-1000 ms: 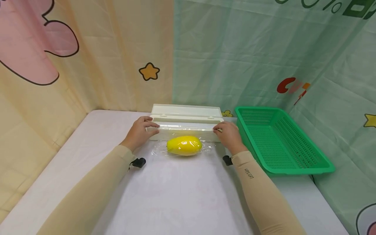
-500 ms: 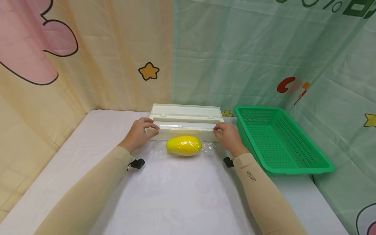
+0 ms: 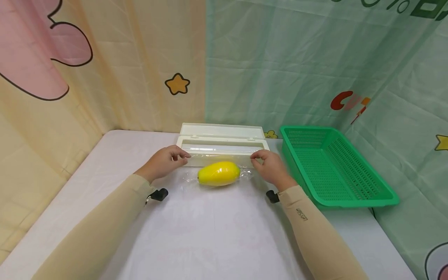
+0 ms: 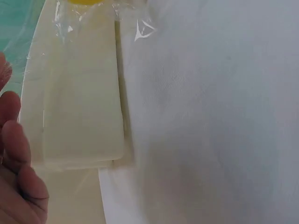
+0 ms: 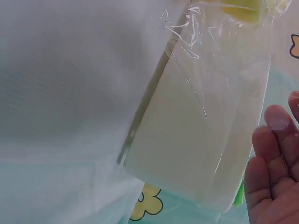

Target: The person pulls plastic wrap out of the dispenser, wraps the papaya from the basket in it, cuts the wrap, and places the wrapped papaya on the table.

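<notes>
Thumb and fingertips of my left hand (image 3: 162, 162) pinch the left side of a sheet of clear cling film (image 5: 210, 56). At the other side of the sheet, my right hand (image 3: 271, 168) pinches it the same way. The film reaches from a white cling film dispenser (image 3: 196, 160), whose lid (image 3: 222, 130) stands raised at the back. In front of the dispenser lies a yellow papaya-like fruit (image 3: 218, 174), with crinkled film around both its ends. In the wrist views, the other fingers of both hands hang loosely curled beside the dispenser; the pinching fingertips are mostly out of frame.
A green plastic basket (image 3: 327, 167) stands to the right, close to my right forearm. White cloth covers the table (image 3: 217, 233). Printed curtains (image 3: 245, 70) hang right behind the dispenser and along both sides.
Both hands have come slightly down and towards me from the dispenser's cutter edge, fingertips now closed on the film. The film edge has come with them; the fruit has barely moved.
</notes>
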A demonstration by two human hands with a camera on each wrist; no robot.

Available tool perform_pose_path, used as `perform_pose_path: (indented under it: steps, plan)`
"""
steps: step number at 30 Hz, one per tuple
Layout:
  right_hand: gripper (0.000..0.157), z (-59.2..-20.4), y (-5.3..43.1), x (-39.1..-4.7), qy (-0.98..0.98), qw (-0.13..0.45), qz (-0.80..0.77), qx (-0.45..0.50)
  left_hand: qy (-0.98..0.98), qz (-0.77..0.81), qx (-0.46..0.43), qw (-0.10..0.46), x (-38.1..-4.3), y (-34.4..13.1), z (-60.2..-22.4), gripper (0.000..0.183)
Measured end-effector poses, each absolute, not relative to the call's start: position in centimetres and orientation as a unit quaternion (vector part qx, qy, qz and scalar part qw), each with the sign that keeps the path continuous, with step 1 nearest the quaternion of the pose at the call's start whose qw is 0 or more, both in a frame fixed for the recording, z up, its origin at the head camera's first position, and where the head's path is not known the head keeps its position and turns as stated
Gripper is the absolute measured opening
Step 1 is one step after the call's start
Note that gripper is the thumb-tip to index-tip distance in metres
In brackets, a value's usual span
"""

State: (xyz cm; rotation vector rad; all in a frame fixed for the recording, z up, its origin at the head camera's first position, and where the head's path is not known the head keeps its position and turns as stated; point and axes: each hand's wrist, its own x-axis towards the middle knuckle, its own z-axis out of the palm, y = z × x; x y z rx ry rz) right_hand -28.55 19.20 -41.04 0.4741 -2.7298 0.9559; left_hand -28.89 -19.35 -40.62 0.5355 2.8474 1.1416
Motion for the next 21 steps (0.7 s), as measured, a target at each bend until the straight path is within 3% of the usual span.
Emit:
perform_pose_path:
  steps: [9,21]
  plan:
    - [0.017,-41.27,19.41,-28.57,-0.914,0.055,0.378,0.136,0.881,0.415,0.193,0.119,-28.7,-18.92,-40.57,0.036]
    - [0.018,-41.43,19.32,-28.56,-0.902,0.015,0.419,0.098,0.813,0.501,0.234,0.183,-28.42,-19.14,-41.02,0.043]
